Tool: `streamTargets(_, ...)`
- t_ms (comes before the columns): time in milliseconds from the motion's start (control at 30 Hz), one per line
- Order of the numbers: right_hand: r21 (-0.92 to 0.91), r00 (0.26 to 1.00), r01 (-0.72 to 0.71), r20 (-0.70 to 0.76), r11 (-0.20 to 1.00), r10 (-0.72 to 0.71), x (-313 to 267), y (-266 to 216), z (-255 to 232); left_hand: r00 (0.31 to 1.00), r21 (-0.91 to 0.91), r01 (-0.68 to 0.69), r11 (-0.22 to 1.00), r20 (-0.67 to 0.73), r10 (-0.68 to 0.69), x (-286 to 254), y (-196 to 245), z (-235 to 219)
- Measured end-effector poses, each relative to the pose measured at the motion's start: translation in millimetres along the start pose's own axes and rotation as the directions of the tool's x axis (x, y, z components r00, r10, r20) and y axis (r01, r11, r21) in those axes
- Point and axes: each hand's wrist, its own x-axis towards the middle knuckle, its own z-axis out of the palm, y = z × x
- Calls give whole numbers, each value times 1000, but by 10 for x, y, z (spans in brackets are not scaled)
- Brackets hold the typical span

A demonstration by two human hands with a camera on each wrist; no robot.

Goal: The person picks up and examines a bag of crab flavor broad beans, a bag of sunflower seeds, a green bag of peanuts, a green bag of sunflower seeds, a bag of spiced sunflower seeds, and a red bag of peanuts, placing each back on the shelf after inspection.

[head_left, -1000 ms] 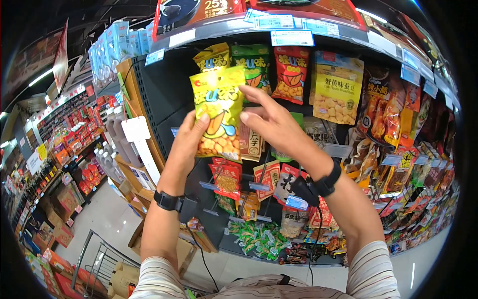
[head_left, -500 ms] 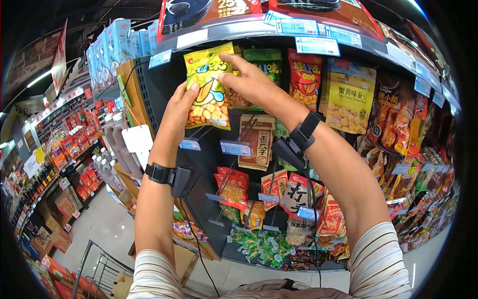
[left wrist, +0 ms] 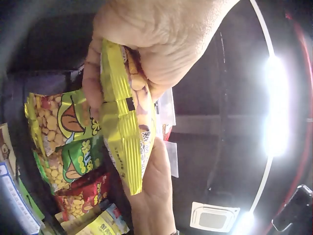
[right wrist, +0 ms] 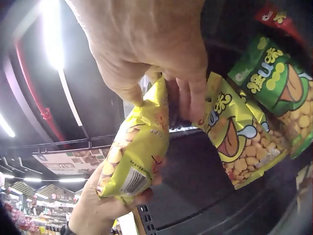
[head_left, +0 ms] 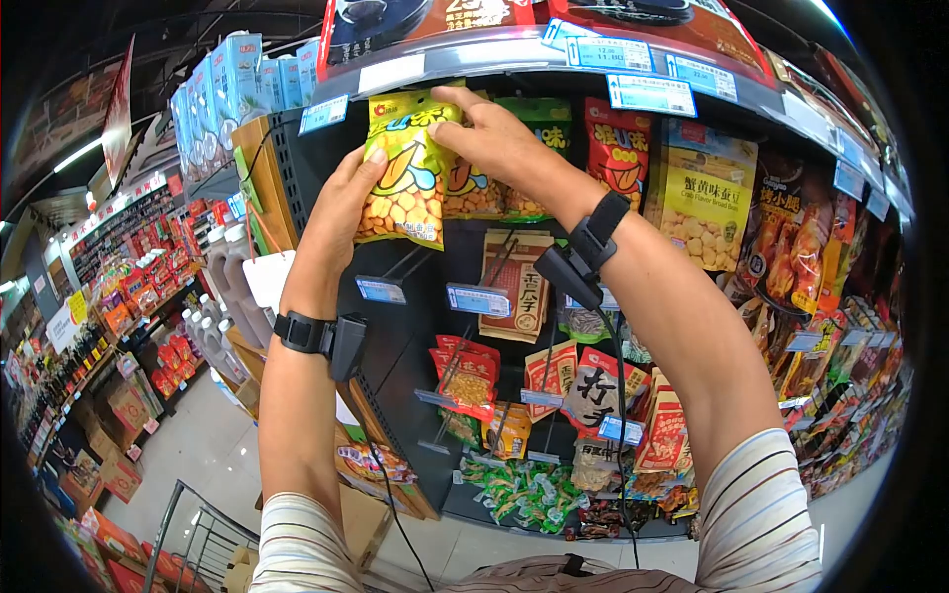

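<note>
Supermarket shelving fills the view, hung with snack packets on pegs. Since a second ago, the yellow crinkled nut packet (head_left: 403,163) has been raised to the top peg row, beside an identical packet (right wrist: 234,139). It is gripped by the left hand (head_left: 341,212) below and pinched at its top by the right hand (head_left: 494,148).

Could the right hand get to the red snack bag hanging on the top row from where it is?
Probably yes: the red snack bag hangs just beside the right hand with nothing between, but that hand pinches the yellow bag.
</note>
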Motion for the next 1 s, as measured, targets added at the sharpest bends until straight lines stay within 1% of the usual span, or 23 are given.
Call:
streamTargets(100,94,1000,-26,15,995,24,18,-41,0,1000,14,-30,999,-3,30,20,10,-39)
streamTargets(200,280,992,-120,79,952,102,20,-76,-4,999,37,-49,998,-21,50,37,59,-40)
streamTargets(300,249,991,-132,62,959,121,47,-96,-45,998,71,-48,996,-24,50,107,74,-75)
streamTargets(400,304,984,-172,86,937,153,91,-93,-55,999,50,-32,998,6,32,126,91,-64)
streamTargets(500,219,983,-180,72,959,168,109,-42,-31,1000,9,3,1000,11,-4,122,-40,-84)
streamTargets(633,138,983,-181,38,974,177,62,-3,-18,998,41,-20,999,-51,22,182,-276,-110)
streamTargets(700,128,980,-197,26,972,196,56,53,-28,996,97,-24,995,-87,33,236,-356,-72)
streamTargets(767,59,978,-209,35,976,207,90,125,-58,993,166,-28,986,-110,46,294,-434,-31)
streamTargets(900,-73,977,-210,8,975,211,92,302,-107,996,257,-1,966,-81,22,453,-602,43)
streamTargets(1000,-126,969,-248,-17,961,247,46,347,-143,983,445,11,895,-167,71,627,-797,46)
